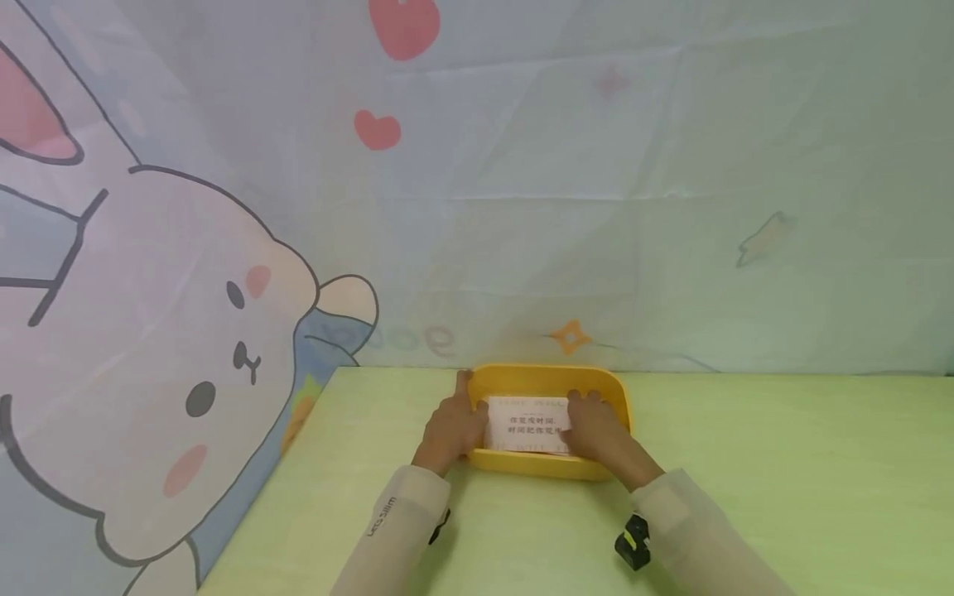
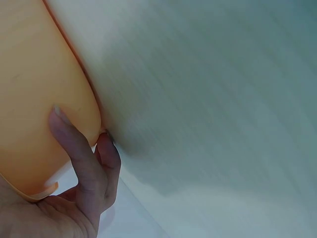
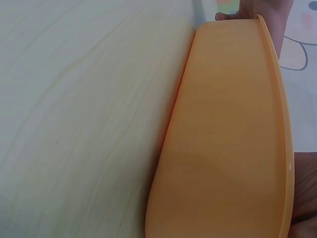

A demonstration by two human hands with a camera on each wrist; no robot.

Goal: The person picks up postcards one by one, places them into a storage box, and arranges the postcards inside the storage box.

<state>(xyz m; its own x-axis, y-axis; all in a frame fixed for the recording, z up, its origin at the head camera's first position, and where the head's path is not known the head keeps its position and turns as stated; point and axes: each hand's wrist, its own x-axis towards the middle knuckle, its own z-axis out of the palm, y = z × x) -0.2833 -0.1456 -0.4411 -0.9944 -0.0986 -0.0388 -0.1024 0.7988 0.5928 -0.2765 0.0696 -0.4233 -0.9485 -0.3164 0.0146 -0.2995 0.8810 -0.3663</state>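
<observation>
A yellow plastic bin sits on the table near its back edge. In it lies a white rectangular pack with dark printed characters on top; its exact kind is unclear. My left hand grips the bin's left end, its thumb over the rim and its fingers outside, curled at the base in the left wrist view. My right hand reaches inside at the right and holds the pack's right end between thumb and fingers. In the right wrist view the bin's wall hides most of that hand.
The pale green wood-grain table spreads out around the bin. Behind it hangs a cloth backdrop printed with a rabbit and hearts, meeting the table's back edge. A dark wrist device sits below the right sleeve.
</observation>
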